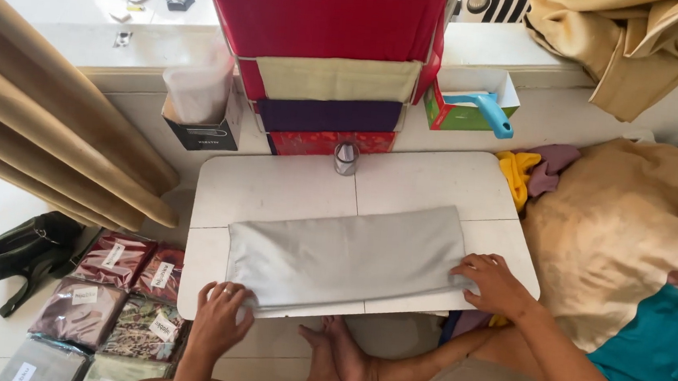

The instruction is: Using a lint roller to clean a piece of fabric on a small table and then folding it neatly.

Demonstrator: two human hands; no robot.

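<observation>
A folded grey cloth [346, 255] lies flat across the front of a small white table [275, 185]. My left hand [220, 318] grips the cloth's near left corner at the table's front edge, a ring on one finger. My right hand [493, 283] presses on the cloth's near right corner, fingers spread over the fabric. My bare feet [338, 360] rest on the floor under the table's front edge.
A small metal cup [346, 157] stands at the table's back edge. Behind it hangs a rack of folded cloths [330, 53]. Packaged fabrics [105, 293] and a black bag [24, 250] lie on the floor at left. Tan and teal cloth [634, 230] piles at right.
</observation>
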